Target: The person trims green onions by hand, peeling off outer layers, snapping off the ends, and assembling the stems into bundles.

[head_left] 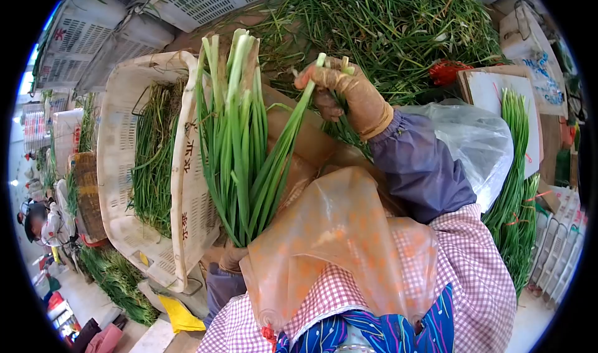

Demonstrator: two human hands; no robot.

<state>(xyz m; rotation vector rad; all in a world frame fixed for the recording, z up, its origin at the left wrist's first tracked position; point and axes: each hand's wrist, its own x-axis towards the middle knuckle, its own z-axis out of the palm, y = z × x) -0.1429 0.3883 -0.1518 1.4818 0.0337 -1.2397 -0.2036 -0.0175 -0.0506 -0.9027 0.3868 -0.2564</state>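
Note:
A bunch of green chives point(240, 135) with pale stem ends points away from me, in front of my lap. My left hand point(232, 259) is at the near, leafy end of this bunch; leaves and the apron hide its fingers. Farther off to the right, my right hand point(349, 94), in a tan glove with bare-looking fingertips, is closed on a few chive stalks point(299, 113). Their pale ends stick out past the fingers, and their leaves slant down toward the bunch. A translucent, orange-spotted apron point(342, 222) covers my lap.
A white plastic crate point(180, 228) with chives point(156, 154) inside stands close on the left. Loose greens point(398, 29) are heaped ahead. At right are a clear plastic bag point(470, 141) and tied chive bundles point(514, 135). A person point(53, 222) is at far left.

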